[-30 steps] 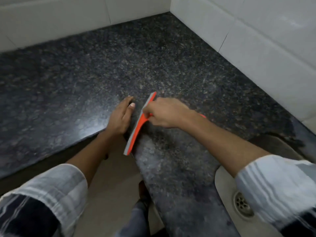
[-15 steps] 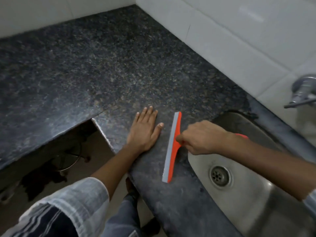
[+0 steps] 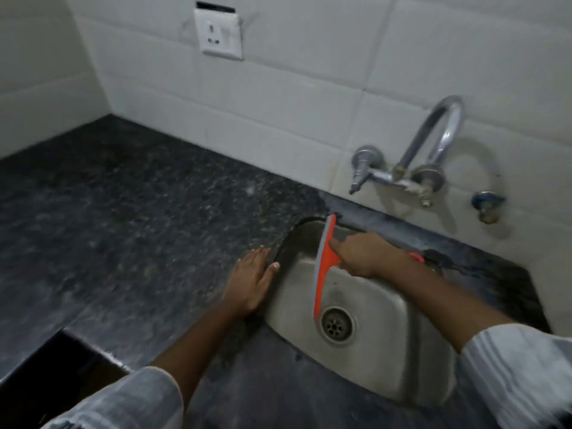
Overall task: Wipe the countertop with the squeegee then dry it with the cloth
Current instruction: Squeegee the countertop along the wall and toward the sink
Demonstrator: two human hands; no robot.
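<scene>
The counter (image 3: 130, 230) is dark speckled stone, polished, with pale mottled flecks and a dull sheen; its near left corner is cut away into a dark square recess. Set into it is a rounded rectangular sink (image 3: 387, 351) of brushed steel, streaked and stained, with a round perforated drain (image 3: 336, 325) at its floor.

The squeegee (image 3: 324, 267) is a long, thin bar of orange plastic edged along its left side with a grey rubber strip. It is above the sink basin, running from the back rim of the sink down toward the drain. The right hand (image 3: 363, 254) is clenched around its handle, forefinger stretched along the orange head; the handle itself is hidden inside the fist, and only a small orange tip shows behind the wrist.

The left hand (image 3: 251, 281) lies flat and released, palm down on the counter, fingers together, its thumb at the sink's left rim. Both forearms are bare, with pale striped sleeves (image 3: 133, 400) cut off by the bottom edge.

Behind, glossy white wall tiles (image 3: 294, 97) carry a white socket plate (image 3: 218, 34) and a chrome tap (image 3: 433, 144) with a curved spout. A dark object at the counter just behind the right wrist is too blurred to identify.
</scene>
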